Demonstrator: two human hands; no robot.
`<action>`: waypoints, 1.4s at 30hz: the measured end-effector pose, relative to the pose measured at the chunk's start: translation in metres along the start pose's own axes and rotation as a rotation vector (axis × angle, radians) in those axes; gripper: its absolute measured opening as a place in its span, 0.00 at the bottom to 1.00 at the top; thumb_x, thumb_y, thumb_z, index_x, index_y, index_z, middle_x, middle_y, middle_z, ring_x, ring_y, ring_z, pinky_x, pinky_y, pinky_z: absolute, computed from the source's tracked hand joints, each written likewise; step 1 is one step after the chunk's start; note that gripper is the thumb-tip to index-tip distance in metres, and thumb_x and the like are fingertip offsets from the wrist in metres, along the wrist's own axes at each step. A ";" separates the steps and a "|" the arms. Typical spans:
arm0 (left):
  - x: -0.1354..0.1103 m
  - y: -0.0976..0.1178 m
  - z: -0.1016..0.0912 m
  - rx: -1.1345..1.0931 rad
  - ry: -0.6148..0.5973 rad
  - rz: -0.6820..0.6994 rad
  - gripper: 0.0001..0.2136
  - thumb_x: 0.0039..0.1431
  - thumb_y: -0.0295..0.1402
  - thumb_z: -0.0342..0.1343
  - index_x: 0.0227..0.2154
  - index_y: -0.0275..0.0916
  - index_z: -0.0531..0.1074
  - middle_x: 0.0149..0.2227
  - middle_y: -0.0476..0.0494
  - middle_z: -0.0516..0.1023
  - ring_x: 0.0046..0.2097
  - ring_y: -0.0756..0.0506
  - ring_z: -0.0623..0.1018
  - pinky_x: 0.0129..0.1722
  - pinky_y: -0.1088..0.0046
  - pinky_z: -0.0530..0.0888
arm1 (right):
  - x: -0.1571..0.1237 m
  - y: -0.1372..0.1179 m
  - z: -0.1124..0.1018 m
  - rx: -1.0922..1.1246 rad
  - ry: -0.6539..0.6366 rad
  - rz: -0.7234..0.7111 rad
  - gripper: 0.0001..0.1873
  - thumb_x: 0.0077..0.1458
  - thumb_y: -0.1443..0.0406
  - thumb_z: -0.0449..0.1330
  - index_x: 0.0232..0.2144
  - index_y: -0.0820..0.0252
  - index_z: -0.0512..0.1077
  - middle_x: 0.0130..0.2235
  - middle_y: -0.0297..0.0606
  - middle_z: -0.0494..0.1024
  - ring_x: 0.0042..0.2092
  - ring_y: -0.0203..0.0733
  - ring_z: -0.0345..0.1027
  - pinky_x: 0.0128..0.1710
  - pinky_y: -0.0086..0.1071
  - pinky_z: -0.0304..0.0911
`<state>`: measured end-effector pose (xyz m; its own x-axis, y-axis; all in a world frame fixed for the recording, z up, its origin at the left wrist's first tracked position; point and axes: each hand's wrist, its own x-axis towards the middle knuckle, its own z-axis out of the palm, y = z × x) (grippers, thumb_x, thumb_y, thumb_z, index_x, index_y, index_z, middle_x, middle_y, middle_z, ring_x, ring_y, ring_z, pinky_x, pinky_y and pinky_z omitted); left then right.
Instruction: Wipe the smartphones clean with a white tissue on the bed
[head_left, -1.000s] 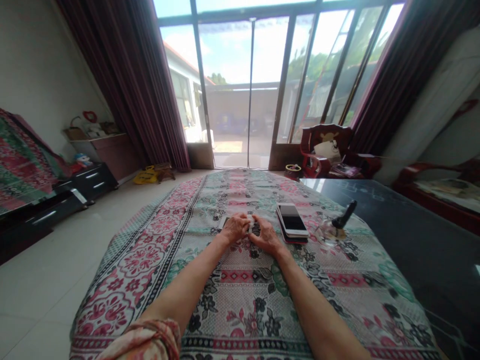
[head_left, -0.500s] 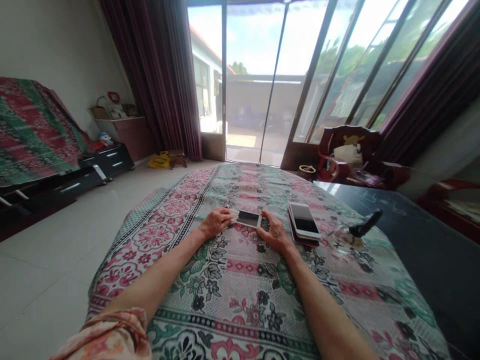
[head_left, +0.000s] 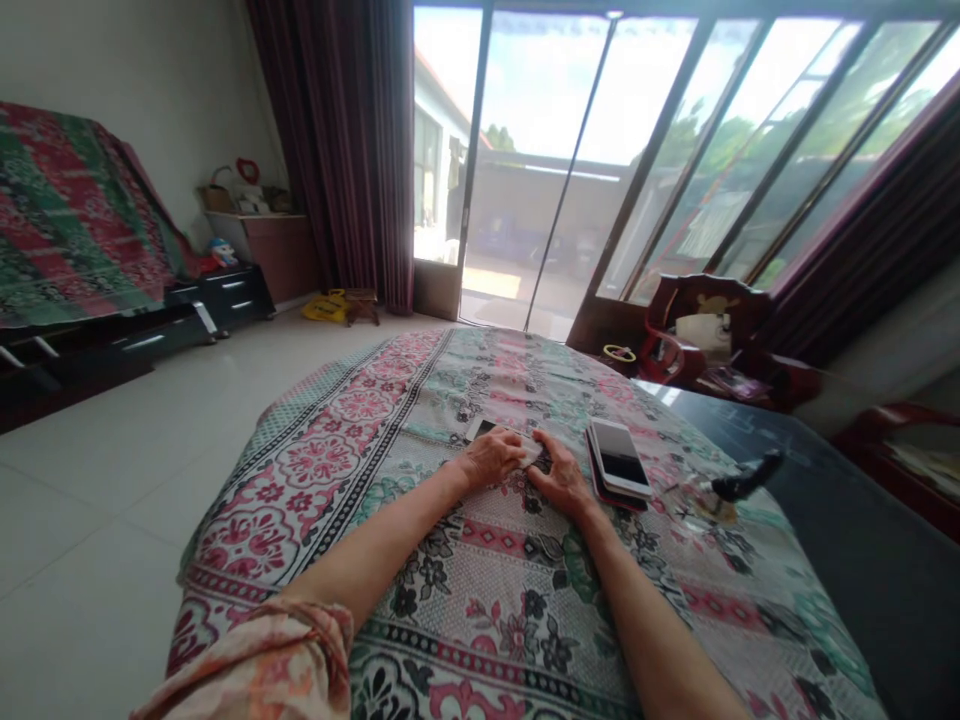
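A white smartphone point(head_left: 481, 428) lies on the patterned tablecloth point(head_left: 495, 537), largely covered by my hands so that only its far left part shows. My left hand point(head_left: 491, 455) is closed and bent over the screen, pinching a small white wipe point(head_left: 531, 454) at the right end. My right hand point(head_left: 561, 474) grips that same end of the smartphone between thumb and fingers. Just right of my right hand, another white smartphone point(head_left: 621, 455) rests on a dark, red-edged flat thing.
A clear glass dish point(head_left: 697, 503) with a black-handled object point(head_left: 746, 478) stands to the right. Past it is a dark tabletop point(head_left: 810, 500). A wooden chair point(head_left: 679, 330) holding a bag is at the back right, and glass doors are ahead.
My left hand has slid the wipe from the smartphone's left end across to its right end. My right hand keeps its hold. The view has shifted slightly.
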<state>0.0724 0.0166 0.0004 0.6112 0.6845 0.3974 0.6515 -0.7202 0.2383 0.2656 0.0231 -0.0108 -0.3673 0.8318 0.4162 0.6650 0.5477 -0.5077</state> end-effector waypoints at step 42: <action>-0.038 -0.055 -0.032 0.048 0.029 -0.178 0.10 0.60 0.29 0.52 0.37 0.41 0.79 0.40 0.45 0.79 0.45 0.47 0.75 0.52 0.69 0.69 | 0.000 -0.006 -0.002 0.075 0.069 0.048 0.32 0.44 0.61 0.58 0.53 0.64 0.65 0.52 0.49 0.74 0.53 0.51 0.69 0.54 0.45 0.63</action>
<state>-0.0008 0.0265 0.0004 0.4713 0.7966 0.3786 0.7693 -0.5812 0.2654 0.2631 0.0197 -0.0068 -0.2894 0.8503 0.4396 0.6291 0.5151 -0.5821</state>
